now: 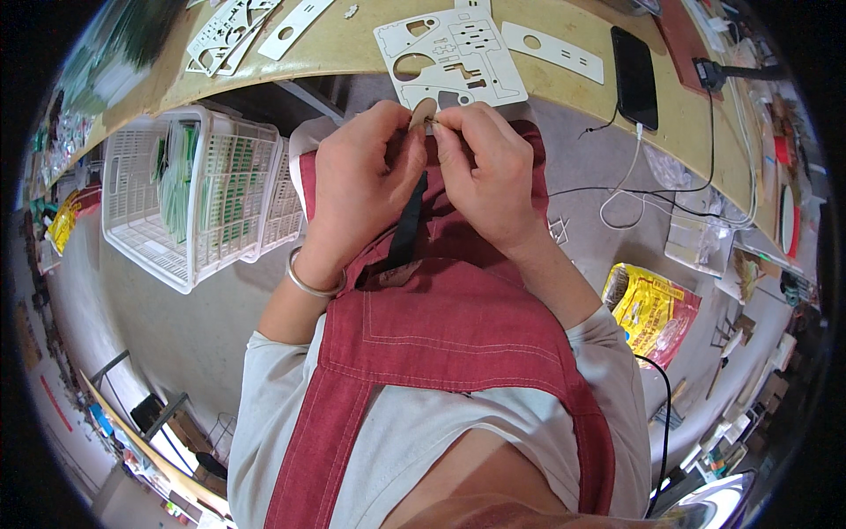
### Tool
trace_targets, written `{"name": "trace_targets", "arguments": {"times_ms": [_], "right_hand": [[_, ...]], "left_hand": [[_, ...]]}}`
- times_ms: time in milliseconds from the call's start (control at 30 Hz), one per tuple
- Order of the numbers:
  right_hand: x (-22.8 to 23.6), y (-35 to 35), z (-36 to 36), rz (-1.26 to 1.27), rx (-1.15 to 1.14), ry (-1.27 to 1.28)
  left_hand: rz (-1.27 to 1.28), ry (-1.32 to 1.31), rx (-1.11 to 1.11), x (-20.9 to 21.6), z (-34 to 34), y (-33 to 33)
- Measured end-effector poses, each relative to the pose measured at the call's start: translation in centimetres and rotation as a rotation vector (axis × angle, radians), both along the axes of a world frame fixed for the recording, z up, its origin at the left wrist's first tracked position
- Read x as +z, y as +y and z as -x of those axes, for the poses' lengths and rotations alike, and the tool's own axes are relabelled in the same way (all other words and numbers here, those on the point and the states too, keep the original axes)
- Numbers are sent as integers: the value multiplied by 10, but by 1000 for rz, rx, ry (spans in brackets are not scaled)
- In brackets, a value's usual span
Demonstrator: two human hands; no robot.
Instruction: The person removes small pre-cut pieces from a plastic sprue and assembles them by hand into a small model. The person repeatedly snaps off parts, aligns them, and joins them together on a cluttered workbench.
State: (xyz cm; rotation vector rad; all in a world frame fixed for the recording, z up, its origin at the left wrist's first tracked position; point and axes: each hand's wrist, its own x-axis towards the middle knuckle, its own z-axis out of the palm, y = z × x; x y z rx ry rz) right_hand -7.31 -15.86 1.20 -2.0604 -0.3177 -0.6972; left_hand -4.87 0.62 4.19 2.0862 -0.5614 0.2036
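My left hand [363,172] is closed, with a small flat brown piece [423,112] with a rounded end pinched between its thumb and fingers. Close against it, my right hand [489,167] is also closed, thumb and forefinger pressed together at the edge of the brown piece. Whatever lies between those right fingertips is too small to name. Both hands are held over my lap, in front of the table edge. Just beyond them, a white cut-out sheet [489,66] with a large round hole and several slots lies at the table's edge.
Flat white strips [568,62] and more cut-out sheets [216,40] lie on the yellowish table [352,57]. A black phone [634,75] with a white cable is at the right. White plastic baskets [196,238] stand at the left; a yellow and red bag [652,309] sits at the right.
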Motion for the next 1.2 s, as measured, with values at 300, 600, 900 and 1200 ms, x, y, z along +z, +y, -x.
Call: {"name": "trace_targets", "arguments": {"times_ms": [300, 600, 900, 1200], "right_hand": [[1, 1, 2, 25, 0, -7], [-5, 4, 4, 17, 4, -46], [-5, 6, 5, 66, -15, -34], [-3, -3, -7, 49, 50, -36]], "left_hand": [[-104, -86, 1, -1, 3, -1], [-107, -139, 0, -2, 6, -3], [-130, -122, -24, -3, 8, 0], [-115, -63, 24, 1, 5, 1]]}}
